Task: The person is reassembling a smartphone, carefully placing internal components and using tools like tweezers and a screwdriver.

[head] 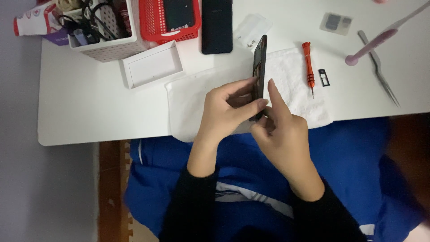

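Both hands hold a thin black phone frame (260, 60) edge-on above a white cloth (286, 71) on the white table (85, 103). My left hand (224, 112) grips the frame's near end between thumb and fingers. Against the same end, my right hand (280, 130) presses its thumb and a raised forefinger. The frame's inner side shows small parts, too blurred to make out.
An orange screwdriver (308, 67) and a small black tray piece (324, 77) lie on the right. Metal tweezers (380, 71) and a pink tool (380, 38) lie further right. A black phone panel (217, 26), red basket (169, 20), white box lid (152, 65) and holed white tool bin (101, 31) stand at the back.
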